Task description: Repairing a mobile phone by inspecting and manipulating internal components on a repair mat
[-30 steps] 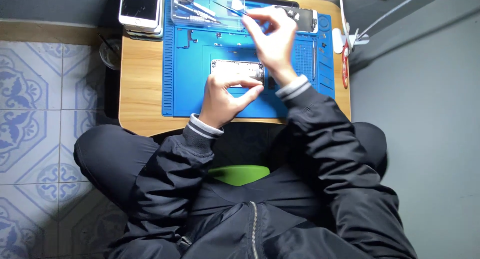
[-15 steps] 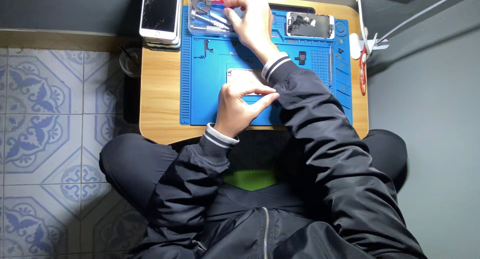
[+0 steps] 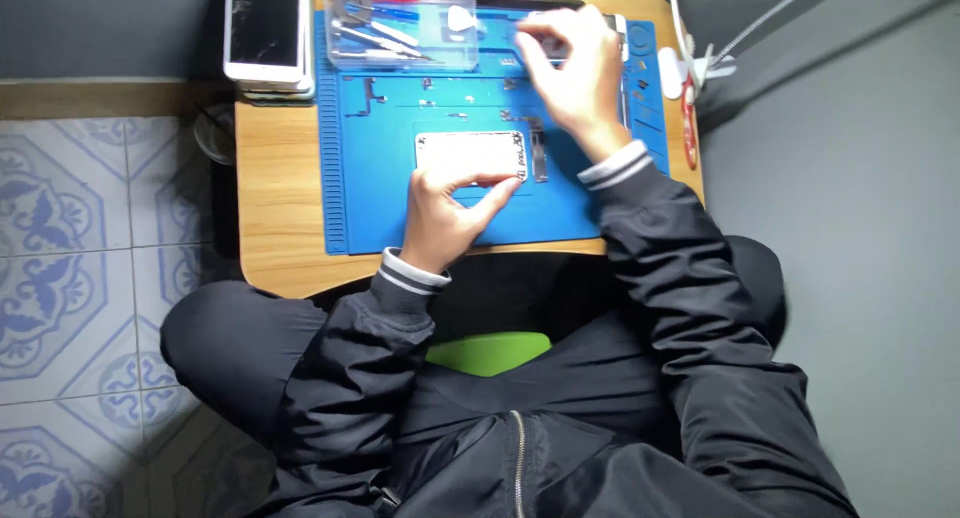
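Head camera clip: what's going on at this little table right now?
A person sits cross-legged at a low wooden table covered by a blue work mat. The left hand steadies a white opened phone lying flat on the mat. The right hand reaches to the mat's far edge, fingers over another small device there; what it grips, if anything, is hidden. A clear tool tray and a stack of phones sit at the far left.
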